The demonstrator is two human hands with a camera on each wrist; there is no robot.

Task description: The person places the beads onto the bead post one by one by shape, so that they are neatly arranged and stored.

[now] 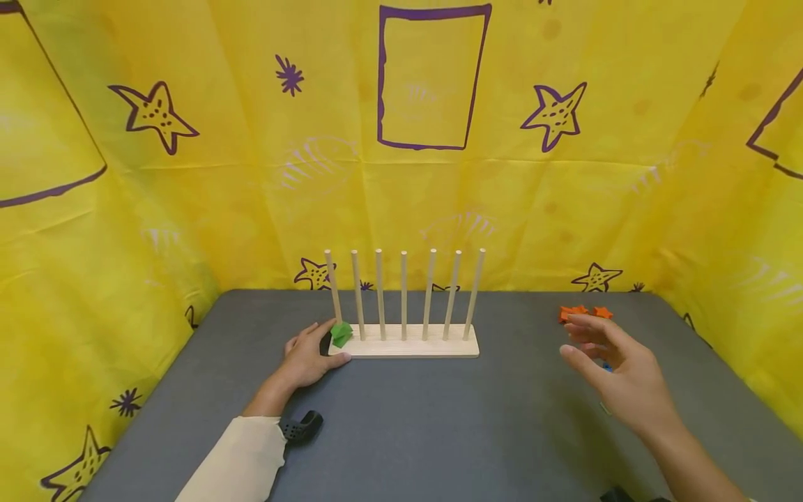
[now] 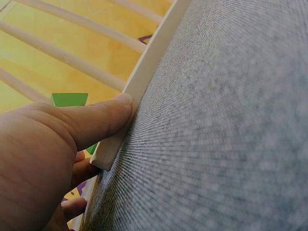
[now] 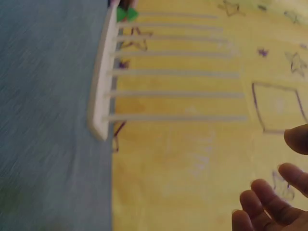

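A light wooden peg stand (image 1: 414, 347) with several upright pegs stands on the grey table. My left hand (image 1: 310, 357) grips its left end, thumb along the front edge and fingers behind, as the left wrist view shows. A green piece (image 1: 341, 335) sits low at the leftmost peg, partly behind my thumb in the left wrist view. Off to the right, my right hand (image 1: 627, 383) hovers over the table with fingers loosely bent and nothing in them. Just beyond its fingertips lie orange star-shaped pieces (image 1: 572, 313). A blue piece (image 1: 606, 366) is mostly hidden by that hand.
A yellow curtain (image 1: 251, 209) with purple drawings hangs behind the table and along both sides. The grey tabletop (image 1: 414, 432) stretches in front of the stand. Below the right hand, a small pale sliver (image 1: 605, 408) shows beside the palm.
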